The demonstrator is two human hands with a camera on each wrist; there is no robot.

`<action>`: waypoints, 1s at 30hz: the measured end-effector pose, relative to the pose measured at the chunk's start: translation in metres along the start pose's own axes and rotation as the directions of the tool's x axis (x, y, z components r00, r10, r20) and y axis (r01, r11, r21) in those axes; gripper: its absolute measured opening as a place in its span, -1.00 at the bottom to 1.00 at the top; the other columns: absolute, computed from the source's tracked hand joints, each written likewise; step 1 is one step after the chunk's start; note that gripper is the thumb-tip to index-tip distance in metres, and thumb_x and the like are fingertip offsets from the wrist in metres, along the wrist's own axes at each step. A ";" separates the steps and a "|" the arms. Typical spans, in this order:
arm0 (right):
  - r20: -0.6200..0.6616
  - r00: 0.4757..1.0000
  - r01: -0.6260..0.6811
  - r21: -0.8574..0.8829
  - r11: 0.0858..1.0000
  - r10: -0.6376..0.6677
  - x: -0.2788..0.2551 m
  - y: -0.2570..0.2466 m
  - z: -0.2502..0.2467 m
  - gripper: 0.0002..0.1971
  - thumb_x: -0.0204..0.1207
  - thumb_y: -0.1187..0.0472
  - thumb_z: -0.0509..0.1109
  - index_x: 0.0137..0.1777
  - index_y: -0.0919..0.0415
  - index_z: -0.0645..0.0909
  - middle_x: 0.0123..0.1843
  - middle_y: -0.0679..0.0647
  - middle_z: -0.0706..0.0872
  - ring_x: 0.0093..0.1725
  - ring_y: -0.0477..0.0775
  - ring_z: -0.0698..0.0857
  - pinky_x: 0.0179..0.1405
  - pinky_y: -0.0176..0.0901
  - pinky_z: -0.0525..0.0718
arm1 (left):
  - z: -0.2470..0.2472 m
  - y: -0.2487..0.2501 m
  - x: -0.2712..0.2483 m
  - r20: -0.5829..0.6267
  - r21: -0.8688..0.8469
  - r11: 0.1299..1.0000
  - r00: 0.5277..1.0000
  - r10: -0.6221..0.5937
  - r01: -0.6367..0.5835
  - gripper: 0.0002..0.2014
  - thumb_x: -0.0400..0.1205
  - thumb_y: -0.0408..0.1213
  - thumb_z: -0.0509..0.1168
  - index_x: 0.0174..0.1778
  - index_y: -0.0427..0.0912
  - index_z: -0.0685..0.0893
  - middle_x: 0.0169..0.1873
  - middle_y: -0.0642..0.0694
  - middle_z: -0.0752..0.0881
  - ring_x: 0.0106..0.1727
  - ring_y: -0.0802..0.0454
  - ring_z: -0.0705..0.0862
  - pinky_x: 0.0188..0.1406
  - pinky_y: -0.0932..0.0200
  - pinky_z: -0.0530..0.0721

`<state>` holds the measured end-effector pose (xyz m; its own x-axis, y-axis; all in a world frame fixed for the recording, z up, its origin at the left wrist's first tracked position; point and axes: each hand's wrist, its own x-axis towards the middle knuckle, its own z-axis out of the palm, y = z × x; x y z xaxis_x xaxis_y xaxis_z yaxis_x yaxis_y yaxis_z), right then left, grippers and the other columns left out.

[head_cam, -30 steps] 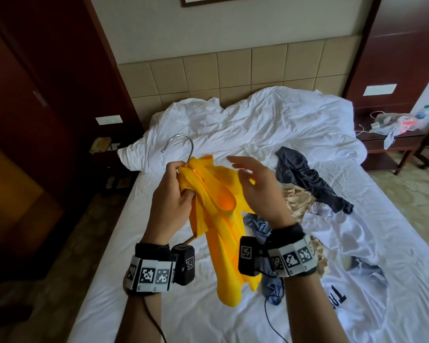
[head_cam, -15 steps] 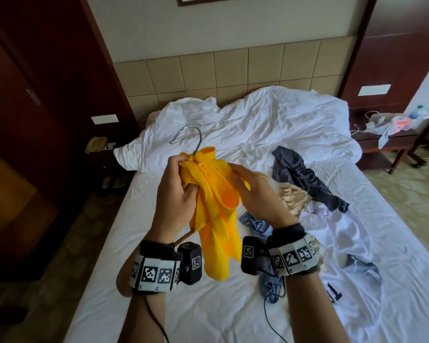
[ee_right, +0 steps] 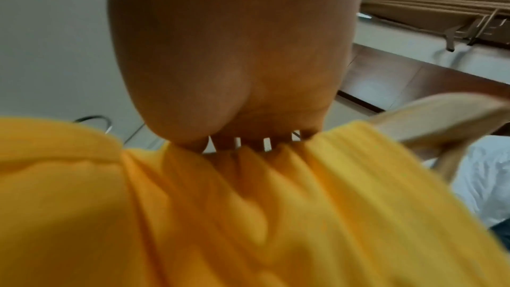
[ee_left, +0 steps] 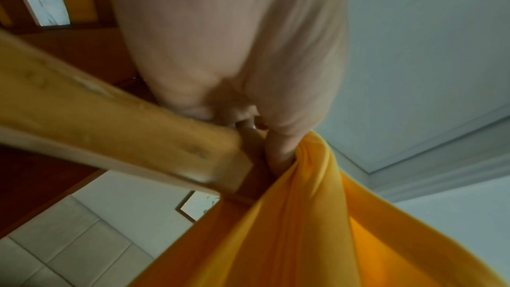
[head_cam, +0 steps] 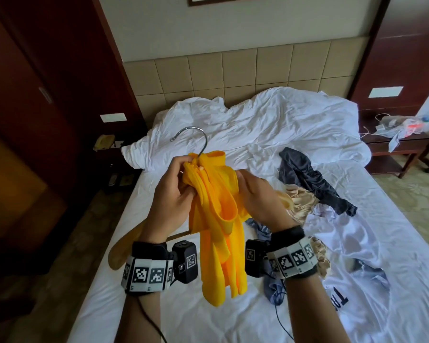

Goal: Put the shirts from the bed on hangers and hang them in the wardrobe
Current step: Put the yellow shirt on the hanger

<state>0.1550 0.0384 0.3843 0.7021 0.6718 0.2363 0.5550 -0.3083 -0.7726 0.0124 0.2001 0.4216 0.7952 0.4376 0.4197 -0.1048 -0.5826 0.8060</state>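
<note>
The bed (head_cam: 183, 305) fills most of the head view, its white sheet rumpled toward the headboard, and a heap of clothes (head_cam: 315, 206) lies on its right half: a dark garment, a beige one, a bluish one and a white shirt with dark lettering, none of them on a hanger. So most of the task looks undone, and no shirt can be seen hanging anywhere; dark wooden panels stand at the left and right of the bed, but which of them is the wardrobe cannot be told. Above the middle of the bed the yellow shirt (head_cam: 218, 219) hangs bunched between both hands, its top gathered round the neck of a wooden hanger (head_cam: 124, 246) whose metal hook (head_cam: 191, 137) rises above the cloth. The left hand (head_cam: 171, 194) has its grip closed on the hanger's neck together with the shirt's fabric; the right hand (head_cam: 260, 196) has its grip curled into the cloth on the other side. The shirt is probably half fitted: one wooden arm is bare at the lower left.
</note>
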 end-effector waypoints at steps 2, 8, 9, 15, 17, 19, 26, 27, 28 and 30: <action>-0.023 1.000 0.010 0.112 0.994 -0.008 -0.002 -0.011 0.007 -0.57 0.91 -0.12 0.02 -0.06 0.08 0.56 -0.20 0.04 0.73 -0.17 0.07 0.66 -0.07 0.20 0.58 | 0.005 0.004 0.000 0.023 -0.009 1.000 1.000 0.017 -0.017 -0.69 0.75 -0.45 0.36 0.38 -0.11 0.56 0.08 0.03 0.76 0.08 0.00 0.77 0.14 -0.20 0.76; -0.056 0.996 0.073 0.205 0.976 -0.062 -0.010 -0.037 0.006 -0.48 0.85 -0.29 0.00 -0.18 0.05 0.45 -0.32 0.11 0.62 -0.28 0.07 0.59 -0.14 0.24 0.56 | 0.010 0.009 -0.002 0.086 -0.036 0.999 0.996 -0.002 0.005 -0.62 0.72 -0.49 0.39 0.41 -0.09 0.56 0.09 0.07 0.77 0.12 0.01 0.77 0.15 -0.13 0.78; -0.058 0.996 0.080 0.201 0.976 -0.070 -0.010 -0.038 0.005 -0.46 0.82 -0.34 0.02 -0.19 0.04 0.45 -0.36 0.04 0.59 -0.32 0.05 0.57 -0.21 0.20 0.55 | 0.010 0.011 -0.002 0.098 -0.046 0.999 0.995 -0.009 0.014 -0.61 0.73 -0.47 0.39 0.43 -0.08 0.55 0.09 0.08 0.77 0.13 0.02 0.77 0.15 -0.09 0.79; -0.124 0.991 0.065 0.113 0.991 -0.051 -0.011 -0.039 0.001 -0.30 0.56 -0.60 0.11 -0.18 0.09 0.53 -0.39 0.01 0.63 -0.31 0.01 0.64 -0.25 0.13 0.61 | 0.011 0.016 -0.002 0.102 -0.068 0.996 0.993 -0.053 0.060 -0.52 0.73 -0.44 0.40 0.50 0.00 0.44 0.11 -0.08 0.78 0.14 -0.08 0.80 0.09 -0.26 0.80; -0.132 0.991 0.050 0.116 0.992 -0.034 -0.012 -0.039 0.000 -0.35 0.53 -0.62 0.13 -0.19 0.01 0.52 -0.36 -0.04 0.65 -0.29 -0.05 0.65 -0.23 0.06 0.61 | 0.013 0.016 -0.003 0.113 -0.062 0.995 0.991 -0.067 0.075 -0.55 0.74 -0.43 0.38 0.49 -0.04 0.42 0.10 -0.07 0.81 0.12 -0.05 0.82 0.10 -0.29 0.78; -0.148 0.989 0.013 0.115 0.993 0.004 -0.013 -0.037 0.000 -0.39 0.50 -0.64 0.15 -0.18 -0.07 0.51 -0.31 -0.11 0.69 -0.21 -0.05 0.70 -0.17 0.05 0.65 | 0.017 0.017 -0.004 0.143 -0.046 0.995 0.987 -0.080 0.087 -0.60 0.78 -0.35 0.34 0.48 -0.02 0.39 0.17 -0.03 0.81 0.15 -0.01 0.81 0.14 -0.33 0.76; -0.272 0.956 -0.066 0.175 0.982 0.113 -0.017 -0.039 -0.006 -0.43 0.64 -0.52 0.21 -0.31 -0.06 0.46 -0.42 -0.15 0.63 -0.36 -0.19 0.61 -0.30 -0.07 0.49 | 0.027 0.014 -0.003 0.232 0.025 0.998 0.971 -0.059 0.055 -0.56 0.85 -0.42 0.18 0.64 -0.03 0.40 0.37 0.06 0.72 0.38 0.15 0.70 0.41 -0.21 0.68; -0.298 0.946 -0.074 0.191 0.979 0.130 -0.018 -0.039 -0.008 -0.44 0.66 -0.48 0.23 -0.35 -0.05 0.41 -0.48 -0.18 0.58 -0.40 -0.18 0.57 -0.33 -0.10 0.43 | 0.028 0.013 -0.003 0.246 0.046 0.998 0.968 -0.051 0.041 -0.53 0.86 -0.42 0.16 0.69 -0.02 0.39 0.45 0.07 0.68 0.47 0.17 0.65 0.49 -0.16 0.64; -0.320 0.937 -0.081 0.199 0.977 0.143 -0.018 -0.039 -0.009 -0.42 0.67 -0.47 0.24 -0.37 -0.03 0.38 -0.51 -0.17 0.53 -0.43 -0.16 0.53 -0.35 -0.10 0.40 | 0.030 0.013 -0.002 0.257 0.062 0.998 0.966 -0.041 0.026 -0.50 0.86 -0.42 0.13 0.73 -0.02 0.37 0.52 0.07 0.64 0.55 0.18 0.58 0.57 -0.14 0.58; -0.348 0.922 -0.105 0.196 0.975 0.169 -0.020 -0.039 -0.011 -0.37 0.65 -0.48 0.25 -0.39 0.03 0.33 -0.53 -0.12 0.46 -0.45 -0.14 0.50 -0.38 -0.07 0.37 | 0.033 0.013 -0.002 0.272 0.082 0.997 0.962 -0.025 0.003 -0.45 0.86 -0.44 0.09 0.78 0.02 0.32 0.61 0.07 0.56 0.63 0.17 0.50 0.64 -0.14 0.52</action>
<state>0.1246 0.0297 0.4166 0.8965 0.3331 0.2921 0.3801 -0.2394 -0.8935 0.0295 0.1695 0.4173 0.9300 0.2495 0.2700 -0.0531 -0.6356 0.7702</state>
